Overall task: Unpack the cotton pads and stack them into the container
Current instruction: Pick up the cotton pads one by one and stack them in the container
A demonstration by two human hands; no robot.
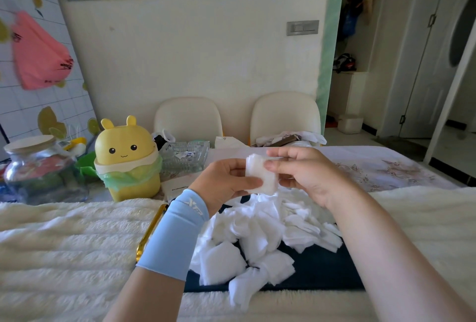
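Observation:
A small stack of white cotton pads (261,173) is held up above the table between both hands. My left hand (226,184), with a light blue sleeve on the wrist, grips the stack from the left with thumb on its lower edge. My right hand (306,171) pinches the stack's right side with thumb and fingers. Below them a loose heap of white cotton pads (260,234) lies on a dark blue tray (322,275) with a gold rim (148,231). No stacking container is clearly visible.
A yellow bunny-faced bin (127,159) with a green liner stands at the back left, beside a glass jar (38,169) with a wooden lid. A glass ashtray (184,155) and papers lie behind. A fluffy white cloth (64,244) covers the near table. Two cream chairs (189,118) stand behind the table.

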